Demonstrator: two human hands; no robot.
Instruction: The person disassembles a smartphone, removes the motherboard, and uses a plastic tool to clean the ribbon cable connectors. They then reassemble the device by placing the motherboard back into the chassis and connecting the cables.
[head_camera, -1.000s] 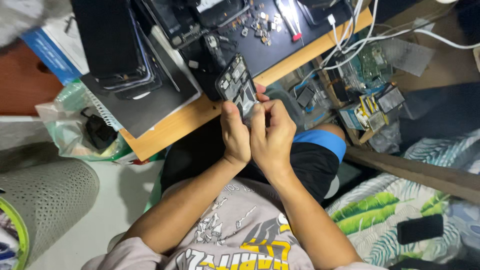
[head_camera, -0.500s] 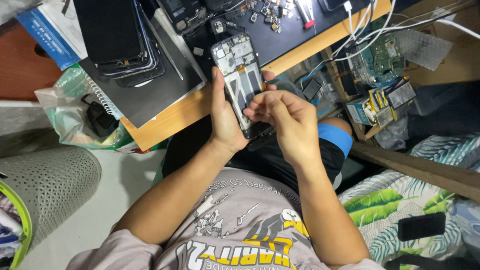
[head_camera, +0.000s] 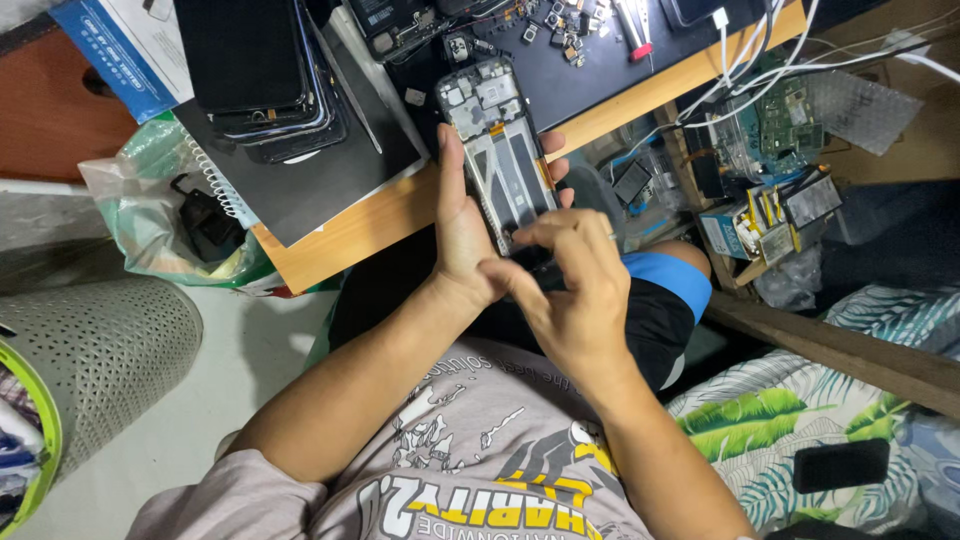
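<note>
- Opened phone, back cover off and its inner parts showing, sat above the person's lap at the near edge of the wooden desk.
- Left hand gripped the phone along its left side, thumb stretched up the edge, fingertips showing past the right side.
- Right hand was pinched at the phone's lower end, fingers curled onto it.
- Stack of dark phones lay on a spiral notebook to the left.
- Green circuit boards and white cables lay well to the right.
</note>
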